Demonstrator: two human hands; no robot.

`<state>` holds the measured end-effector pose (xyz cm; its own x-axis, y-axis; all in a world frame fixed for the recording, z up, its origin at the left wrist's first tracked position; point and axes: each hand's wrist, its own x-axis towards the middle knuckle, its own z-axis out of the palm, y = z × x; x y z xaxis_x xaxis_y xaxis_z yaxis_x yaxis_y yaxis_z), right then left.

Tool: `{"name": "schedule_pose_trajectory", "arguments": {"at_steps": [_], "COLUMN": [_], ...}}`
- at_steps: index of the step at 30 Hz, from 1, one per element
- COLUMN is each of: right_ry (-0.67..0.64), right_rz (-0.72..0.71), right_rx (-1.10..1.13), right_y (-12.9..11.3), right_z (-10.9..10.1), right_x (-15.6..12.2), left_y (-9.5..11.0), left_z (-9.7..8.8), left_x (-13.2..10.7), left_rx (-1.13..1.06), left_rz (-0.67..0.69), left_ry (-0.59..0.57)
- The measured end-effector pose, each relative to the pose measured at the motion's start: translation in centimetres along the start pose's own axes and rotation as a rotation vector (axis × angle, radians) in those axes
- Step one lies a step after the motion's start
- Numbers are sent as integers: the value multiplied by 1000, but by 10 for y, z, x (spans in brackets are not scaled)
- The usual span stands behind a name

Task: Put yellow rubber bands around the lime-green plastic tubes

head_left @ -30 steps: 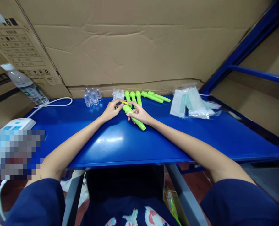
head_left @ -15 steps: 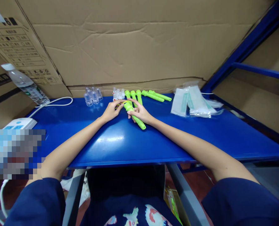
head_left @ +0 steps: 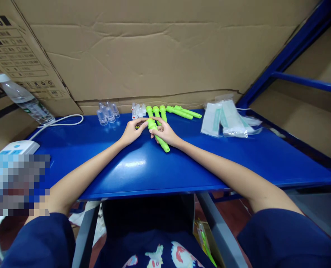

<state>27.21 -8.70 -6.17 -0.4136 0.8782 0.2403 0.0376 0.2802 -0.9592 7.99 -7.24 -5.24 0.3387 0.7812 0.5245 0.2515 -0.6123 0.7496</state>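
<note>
A lime-green, flashlight-shaped plastic handle slants above the blue table, wide end away from me and narrow end towards me. My right hand is wrapped round its upper part. The thumb and fingertips of my left hand press on the wide end from the left. A bit of yellow shows under the left fingers, too small to name. Just behind my hands lie several more green handles. Beside them stand small clear-and-white pieces, some with red dots.
Several clear domed caps stand at the back left. Clear plastic bags with white-and-green contents lie at the right. A water bottle, a white cable and a power strip are at the left. Cardboard walls the back.
The left fingertips have closed in on the handle's wide end, and the yellow strip seen there is now mostly hidden. My right hand keeps its grip. The view has shifted slightly.
</note>
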Motion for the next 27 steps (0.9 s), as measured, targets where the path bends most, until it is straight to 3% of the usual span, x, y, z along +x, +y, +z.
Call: {"name": "schedule_pose_trajectory", "arguments": {"at_steps": [3,9,27], "right_ry": [-26,-87,-60], "right_rz": [-2,-5,-21], "right_rx": [-4,-18,-68], "right_y": [-2,-1,-3], "right_z": [0,-1,4], "right_x": [-1,-2,-2], "left_y": [-7,-16,-10], "left_z": [1,3,5], "left_x": [3,4,3], "left_rx": [-133,-202,-202], "left_rz": [-58,-123,-100], "left_ry": [33,106,123]}}
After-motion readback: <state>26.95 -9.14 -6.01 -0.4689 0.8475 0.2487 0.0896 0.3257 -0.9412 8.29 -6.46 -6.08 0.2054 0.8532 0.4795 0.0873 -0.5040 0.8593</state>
